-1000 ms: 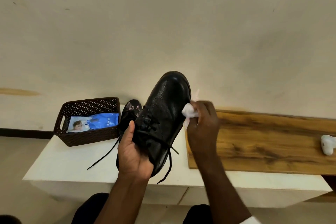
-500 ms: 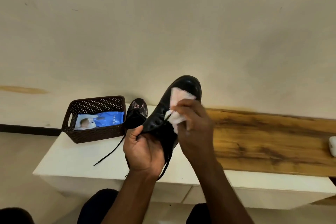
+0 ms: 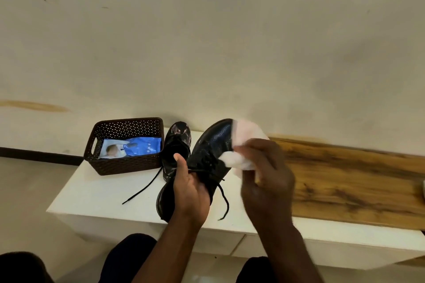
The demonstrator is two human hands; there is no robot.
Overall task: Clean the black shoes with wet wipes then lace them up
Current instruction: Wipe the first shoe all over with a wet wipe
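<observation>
Centrally, the left hand (image 3: 192, 193) grips a glossy black leather shoe (image 3: 208, 151) above the white bench (image 3: 96, 193); the right hand (image 3: 266, 174) pinches a white wet wipe (image 3: 239, 161) against it, under a plain cream wall (image 3: 207, 41).

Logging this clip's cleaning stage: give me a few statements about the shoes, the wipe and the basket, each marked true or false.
1. The left hand holds a black shoe up off the table. True.
2. The right hand is empty. False: it grips a white wipe against the shoe.
3. The second shoe sits inside the brown basket. False: it stands on the white table, beside the basket.
4. A blue wipes pack lies in the basket. True.
5. The held shoe's lace is tied in a bow. False: its ends hang loose.
</observation>
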